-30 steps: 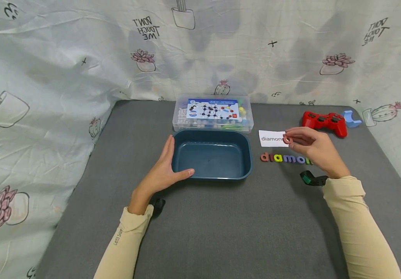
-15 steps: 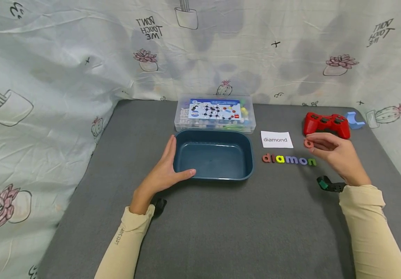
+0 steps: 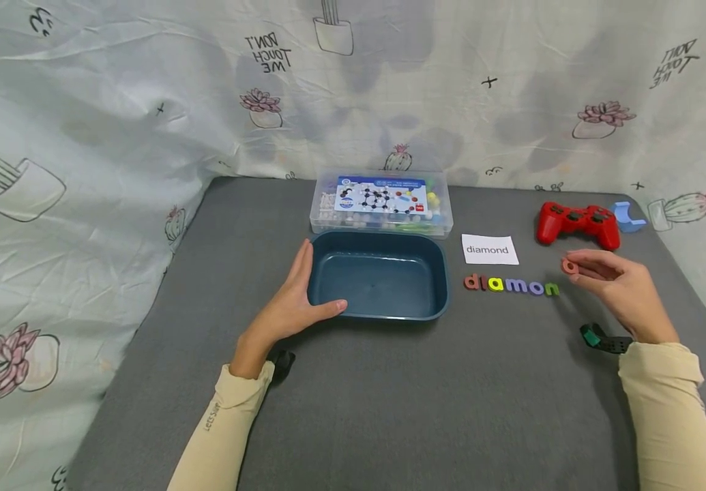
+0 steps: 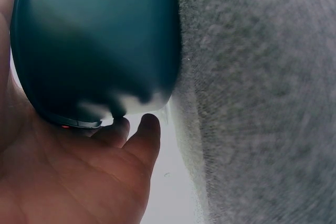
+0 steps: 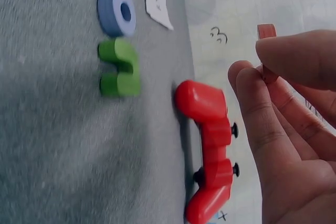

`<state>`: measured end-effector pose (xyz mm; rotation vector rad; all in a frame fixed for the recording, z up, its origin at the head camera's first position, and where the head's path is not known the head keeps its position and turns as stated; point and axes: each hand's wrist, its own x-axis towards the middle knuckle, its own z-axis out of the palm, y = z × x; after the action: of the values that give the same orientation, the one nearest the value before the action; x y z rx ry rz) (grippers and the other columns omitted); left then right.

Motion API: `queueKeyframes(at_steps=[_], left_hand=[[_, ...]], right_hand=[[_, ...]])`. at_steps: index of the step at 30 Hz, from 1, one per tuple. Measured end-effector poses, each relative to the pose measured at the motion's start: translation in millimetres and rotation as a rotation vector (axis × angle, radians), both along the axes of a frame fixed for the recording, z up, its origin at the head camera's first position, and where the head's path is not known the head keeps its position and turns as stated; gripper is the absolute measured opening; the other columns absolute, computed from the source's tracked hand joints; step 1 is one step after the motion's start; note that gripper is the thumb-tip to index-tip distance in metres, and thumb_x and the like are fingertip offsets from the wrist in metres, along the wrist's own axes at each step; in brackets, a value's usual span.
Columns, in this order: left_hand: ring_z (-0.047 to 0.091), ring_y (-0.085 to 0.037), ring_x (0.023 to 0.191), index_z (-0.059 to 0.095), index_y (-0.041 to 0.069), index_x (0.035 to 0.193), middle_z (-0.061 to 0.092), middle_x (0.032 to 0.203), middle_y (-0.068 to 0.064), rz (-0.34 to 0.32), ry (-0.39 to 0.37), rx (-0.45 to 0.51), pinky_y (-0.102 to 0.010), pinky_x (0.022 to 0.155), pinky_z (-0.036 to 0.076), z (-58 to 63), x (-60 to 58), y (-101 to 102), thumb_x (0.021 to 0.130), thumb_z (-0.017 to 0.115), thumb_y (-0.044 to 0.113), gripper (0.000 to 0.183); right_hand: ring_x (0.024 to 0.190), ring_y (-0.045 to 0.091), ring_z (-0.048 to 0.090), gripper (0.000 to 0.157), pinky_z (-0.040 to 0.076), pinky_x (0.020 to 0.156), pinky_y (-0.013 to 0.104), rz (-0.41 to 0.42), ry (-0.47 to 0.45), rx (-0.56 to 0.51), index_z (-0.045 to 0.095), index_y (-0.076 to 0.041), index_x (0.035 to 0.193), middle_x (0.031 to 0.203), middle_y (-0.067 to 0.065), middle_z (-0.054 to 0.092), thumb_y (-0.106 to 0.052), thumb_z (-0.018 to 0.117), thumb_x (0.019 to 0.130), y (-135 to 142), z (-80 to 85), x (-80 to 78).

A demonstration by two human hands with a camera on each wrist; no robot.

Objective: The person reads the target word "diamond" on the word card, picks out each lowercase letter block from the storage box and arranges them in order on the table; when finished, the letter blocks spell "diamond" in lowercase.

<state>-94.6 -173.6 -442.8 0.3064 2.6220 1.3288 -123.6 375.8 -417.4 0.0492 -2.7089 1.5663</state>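
Observation:
My left hand (image 3: 285, 307) rests at the near left corner of a dark blue plastic tray (image 3: 380, 318). Its fingers lie fairly straight along the left wall, and the thumb touches the near rim. In the left wrist view, fingertips (image 4: 149, 124) show beside the tray wall (image 4: 105, 35). My right hand (image 3: 625, 290) pinches a reddish toy letter (image 3: 569, 266) between thumb and fingers, above the table to the right of the green letter n (image 3: 552, 289). The pinched letter has a round hole; fingers cover part of it. Colored letters (image 3: 515, 286) in a row spell "diamon".
A white card (image 3: 490, 250) printed "diamond" lies behind the row. Behind the tray stands a clear plastic case (image 3: 381, 202) of molecule-model parts. A red game controller (image 3: 578, 224) and a light blue curved piece (image 3: 627, 217) sit at the back right, near the patterned cloth.
My right hand has moved right and slightly toward me with the reddish letter, uncovering the card and the green n. The left hand stays at the tray.

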Motion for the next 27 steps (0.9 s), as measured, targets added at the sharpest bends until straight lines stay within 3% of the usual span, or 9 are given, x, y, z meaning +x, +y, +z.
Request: queueKeyframes(at_steps=[10, 20, 27], left_hand=[[-0.001, -0.032, 0.163, -0.012, 0.019, 0.172, -0.02, 0.177, 0.006, 0.002, 0.012, 0.008, -0.07, 0.122, 0.016, 1.6, 1.6, 1.1, 0.088, 0.079, 0.065, 0.132], [0.0, -0.032, 0.163, -0.012, 0.018, 0.172, -0.02, 0.177, 0.004, -0.001, 0.015, 0.019, -0.069, 0.123, 0.017, 1.7, 5.3, 1.0, 0.089, 0.079, 0.061, 0.131], [-0.001, -0.031, 0.163, -0.012, 0.017, 0.172, -0.019, 0.177, 0.003, -0.002, 0.018, 0.029, -0.068, 0.123, 0.016, 1.2, 7.3, 1.3, 0.09, 0.08, 0.059, 0.13]], right_hand=[[0.097, -0.009, 0.069, 0.041, 0.051, 0.079, 0.009, -0.038, -0.014, 0.024, 0.065, 0.0, 0.141, 0.109, -0.026, 0.073, -0.012, 0.075, 0.102, 16.1, -6.7, 3.4], [0.096, -0.01, 0.069, 0.033, 0.053, 0.078, 0.01, -0.03, -0.032, -0.057, 0.072, -0.012, 0.134, 0.108, -0.026, 0.074, -0.004, 0.074, 0.102, 28.5, -17.9, 6.7], [0.096, -0.013, 0.067, 0.038, 0.051, 0.077, 0.008, -0.016, -0.059, -0.004, 0.066, -0.003, 0.139, 0.108, -0.031, 0.071, -0.012, 0.074, 0.103, 33.8, -25.6, 9.2]])
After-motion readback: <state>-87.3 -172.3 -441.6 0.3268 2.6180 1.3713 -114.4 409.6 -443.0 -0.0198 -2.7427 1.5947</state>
